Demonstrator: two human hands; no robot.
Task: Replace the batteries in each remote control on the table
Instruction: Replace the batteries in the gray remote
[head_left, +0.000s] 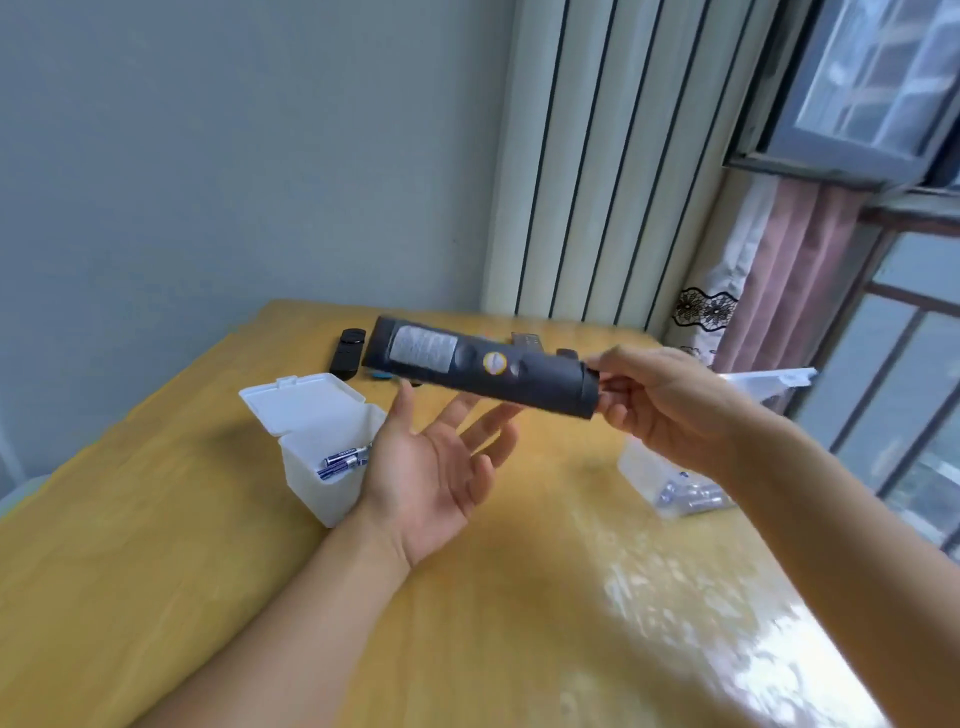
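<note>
My right hand (670, 405) grips the near end of a long black remote (478, 371) and holds it above the table, back side up, with a white label and a round yellow sticker showing. Palm up, my left hand (441, 467) lies open under the remote, its fingertips touching or nearly touching the underside. A small black remote (348, 351) rests on the table behind. Another grey remote (527, 340) peeks out behind the held one. An open white box (317, 441) at the left holds blue batteries (345, 460).
A second clear box (675, 483) with batteries stands at the right, partly hidden by my right forearm, its lid (769, 379) raised. The yellow wooden table (467, 623) meets a wall, a radiator and a window at the back.
</note>
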